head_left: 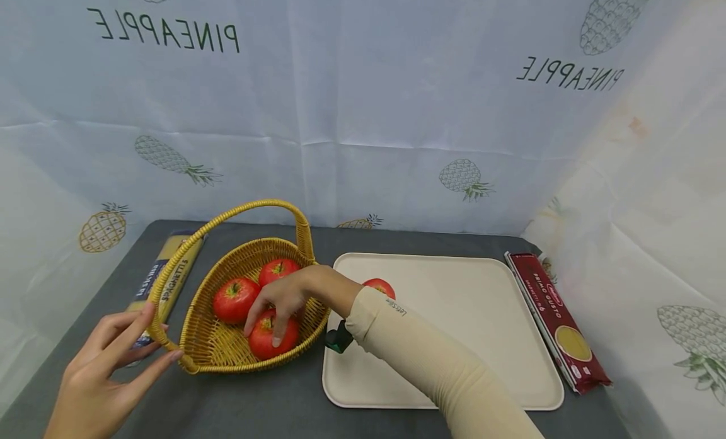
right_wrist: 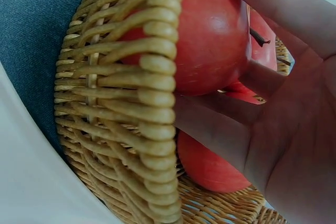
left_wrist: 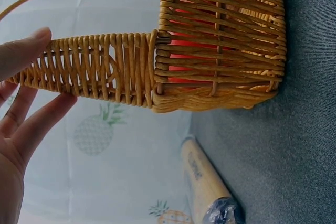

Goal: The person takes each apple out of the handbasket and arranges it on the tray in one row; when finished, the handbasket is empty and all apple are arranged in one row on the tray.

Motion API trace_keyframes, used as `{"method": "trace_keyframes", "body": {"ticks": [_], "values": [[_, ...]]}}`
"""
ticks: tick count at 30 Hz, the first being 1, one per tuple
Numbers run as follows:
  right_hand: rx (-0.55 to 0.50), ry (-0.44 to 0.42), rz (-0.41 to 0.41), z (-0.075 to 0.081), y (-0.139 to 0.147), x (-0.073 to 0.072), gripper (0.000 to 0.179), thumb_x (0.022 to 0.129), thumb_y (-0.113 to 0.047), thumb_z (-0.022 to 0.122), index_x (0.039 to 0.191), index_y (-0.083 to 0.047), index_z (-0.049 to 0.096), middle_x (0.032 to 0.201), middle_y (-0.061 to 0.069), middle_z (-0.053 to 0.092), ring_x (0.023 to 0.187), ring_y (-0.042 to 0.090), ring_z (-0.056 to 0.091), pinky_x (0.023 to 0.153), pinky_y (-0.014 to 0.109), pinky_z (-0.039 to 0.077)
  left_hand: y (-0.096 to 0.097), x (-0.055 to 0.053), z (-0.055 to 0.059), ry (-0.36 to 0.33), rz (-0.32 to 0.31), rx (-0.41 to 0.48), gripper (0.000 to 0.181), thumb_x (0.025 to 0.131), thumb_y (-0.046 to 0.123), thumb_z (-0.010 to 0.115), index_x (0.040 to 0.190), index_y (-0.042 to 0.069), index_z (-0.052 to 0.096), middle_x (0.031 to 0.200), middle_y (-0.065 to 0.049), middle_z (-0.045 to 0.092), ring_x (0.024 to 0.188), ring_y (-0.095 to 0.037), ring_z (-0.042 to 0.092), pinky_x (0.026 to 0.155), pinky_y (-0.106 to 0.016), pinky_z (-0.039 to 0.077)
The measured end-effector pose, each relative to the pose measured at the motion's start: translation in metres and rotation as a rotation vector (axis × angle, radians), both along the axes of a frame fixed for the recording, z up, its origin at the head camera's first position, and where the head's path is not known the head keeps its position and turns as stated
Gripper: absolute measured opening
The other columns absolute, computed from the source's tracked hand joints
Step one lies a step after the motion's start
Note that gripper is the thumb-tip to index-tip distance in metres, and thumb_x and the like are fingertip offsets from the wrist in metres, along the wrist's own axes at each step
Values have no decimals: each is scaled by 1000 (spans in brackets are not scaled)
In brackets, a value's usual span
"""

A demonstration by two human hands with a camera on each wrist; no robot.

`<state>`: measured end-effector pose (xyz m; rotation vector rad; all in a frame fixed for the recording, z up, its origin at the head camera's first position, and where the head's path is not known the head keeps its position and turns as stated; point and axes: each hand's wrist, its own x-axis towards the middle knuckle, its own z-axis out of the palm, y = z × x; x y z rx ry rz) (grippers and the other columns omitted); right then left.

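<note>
A yellow wicker basket [head_left: 212,351] stands at the left of the table with three red apples in it. My left hand [head_left: 104,370] pinches the lower end of its arched handle [left_wrist: 100,66] between thumb and fingers. Inside the basket, my right hand [head_left: 286,297] reaches from above and grips the front apple [head_left: 262,339], its fingers round the sides. The right wrist view shows this apple [right_wrist: 210,35] close against the basket rim. Another apple [head_left: 235,299] lies to the left and one [head_left: 278,270] behind; the hand partly covers that rear one.
A cream tray [head_left: 454,332] lies to the right, with a red apple [head_left: 379,288] on it partly hidden by my right forearm. A red spaghetti pack [head_left: 558,319] leans along its right edge. Behind the basket handle lies a yellow-and-blue spaghetti pack [head_left: 181,269].
</note>
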<state>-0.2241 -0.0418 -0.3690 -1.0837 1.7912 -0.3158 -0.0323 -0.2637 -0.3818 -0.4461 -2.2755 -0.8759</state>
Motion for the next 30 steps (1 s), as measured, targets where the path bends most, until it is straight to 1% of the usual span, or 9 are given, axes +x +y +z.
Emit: {"method": "trace_keyframes", "body": {"ticks": [3, 7, 14, 20, 24, 30], "values": [[-11, 17, 22, -1, 2, -1, 61, 82, -21, 85, 139, -31, 65, 141, -10, 52, 127, 3, 39, 93, 16, 54, 1, -1, 0, -1, -4, 1, 89, 94, 69, 54, 138, -8, 59, 130, 29, 45, 112, 19, 48, 83, 6, 49], [-11, 28, 26, -1, 2, -1, 62, 81, -21, 86, 139, -32, 64, 142, -11, 53, 127, 3, 39, 96, 16, 53, 2, -2, 0, 1, 0, -1, 89, 93, 69, 54, 138, -7, 59, 129, 29, 45, 110, 20, 48, 82, 7, 49], [3, 41, 22, -1, 1, 3, 65, 80, -19, 87, 139, -34, 64, 141, -12, 52, 127, 2, 38, 92, 14, 53, 2, -1, 1, 22, 9, -13, 88, 93, 70, 52, 138, -6, 61, 128, 28, 46, 105, 20, 48, 78, 7, 50], [7, 52, 37, 0, -1, 3, 67, 79, -18, 88, 139, -34, 63, 142, -12, 50, 129, 3, 37, 93, 15, 53, 1, 1, 2, 6, 3, 4, 88, 93, 69, 54, 138, -7, 60, 127, 28, 47, 107, 19, 49, 79, 6, 50], [-6, 55, 49, -1, 1, 2, 66, 80, -19, 88, 139, -33, 63, 142, -11, 51, 129, 3, 37, 93, 15, 53, 1, 1, 1, 6, 6, -4, 89, 93, 70, 52, 139, -6, 59, 127, 28, 46, 106, 20, 49, 78, 6, 51], [-55, 83, 85, 0, 7, -2, 63, 83, -22, 86, 141, -31, 63, 144, -10, 52, 130, 4, 39, 98, 16, 51, 1, 1, 0, 8, 12, -12, 89, 93, 70, 52, 139, -5, 59, 127, 29, 46, 106, 20, 48, 78, 6, 50]]}}
